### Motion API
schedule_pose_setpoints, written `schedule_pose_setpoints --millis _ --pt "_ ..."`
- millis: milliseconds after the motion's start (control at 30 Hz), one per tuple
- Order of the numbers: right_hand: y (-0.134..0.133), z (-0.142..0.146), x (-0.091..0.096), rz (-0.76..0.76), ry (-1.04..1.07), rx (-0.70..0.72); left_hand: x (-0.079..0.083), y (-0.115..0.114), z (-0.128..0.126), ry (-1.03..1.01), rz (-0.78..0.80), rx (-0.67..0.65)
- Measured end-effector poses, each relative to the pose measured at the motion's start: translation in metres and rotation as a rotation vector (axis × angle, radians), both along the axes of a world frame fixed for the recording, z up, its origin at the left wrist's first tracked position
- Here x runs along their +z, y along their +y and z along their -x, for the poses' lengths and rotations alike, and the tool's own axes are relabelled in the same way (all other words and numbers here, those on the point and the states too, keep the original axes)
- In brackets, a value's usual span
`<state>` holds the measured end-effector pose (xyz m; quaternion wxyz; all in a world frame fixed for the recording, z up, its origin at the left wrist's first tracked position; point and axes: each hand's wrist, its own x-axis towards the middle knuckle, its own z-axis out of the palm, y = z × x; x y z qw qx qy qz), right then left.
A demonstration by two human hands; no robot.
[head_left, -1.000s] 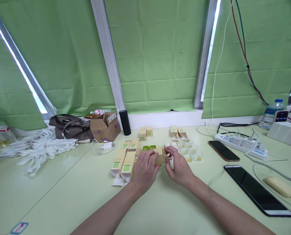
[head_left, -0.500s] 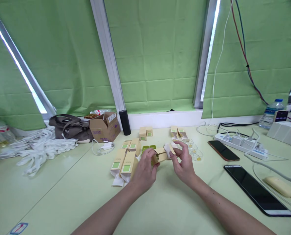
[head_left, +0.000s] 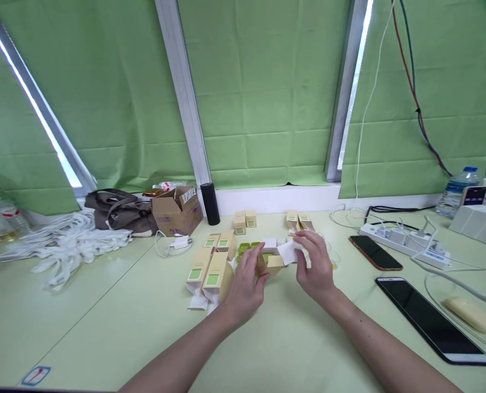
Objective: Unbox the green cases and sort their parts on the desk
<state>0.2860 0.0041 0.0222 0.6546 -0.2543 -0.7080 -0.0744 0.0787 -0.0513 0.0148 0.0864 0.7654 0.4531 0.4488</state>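
Note:
My left hand (head_left: 246,286) grips a small cream cardboard box (head_left: 274,266) by its left side, thumb in front and fingers behind. Its top gapes, showing something green inside, and a white-lined flap (head_left: 287,252) sticks out to the right. My right hand (head_left: 317,270) is beside that flap, thumb and fingers apart; whether the fingertips touch it is unclear. Green containers (head_left: 243,249) are partly hidden behind my left hand. Left of it, several long cream boxes (head_left: 215,277) with green labels lie side by side, white flaps open. Clear plastic pieces (head_left: 333,257) lie behind my right hand.
Small boxes (head_left: 245,220) and open-flapped boxes (head_left: 298,221) stand farther back. A black cylinder (head_left: 210,204), carton (head_left: 176,213), grey bag (head_left: 122,213) and white straps (head_left: 69,240) are left. Phones (head_left: 431,319), a power strip (head_left: 404,244) and cables are right.
The small box has turned so its open top faces up, showing green inside. My right hand has shifted right and its fingers have spread from the flap, which now splays outward.

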Motion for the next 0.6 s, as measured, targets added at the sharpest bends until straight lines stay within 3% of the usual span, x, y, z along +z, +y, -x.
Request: schedule_pose_setpoints --millis 167,600 --pt "-0.002 0.001 -0.002 -0.077 -0.309 0.142 -0.001 0.000 0.001 -0.011 -0.010 0.009" --pt "-0.016 0.010 0.004 0.027 -0.162 0.250 0.002 0.000 0.001 -0.013 -0.086 0.123"
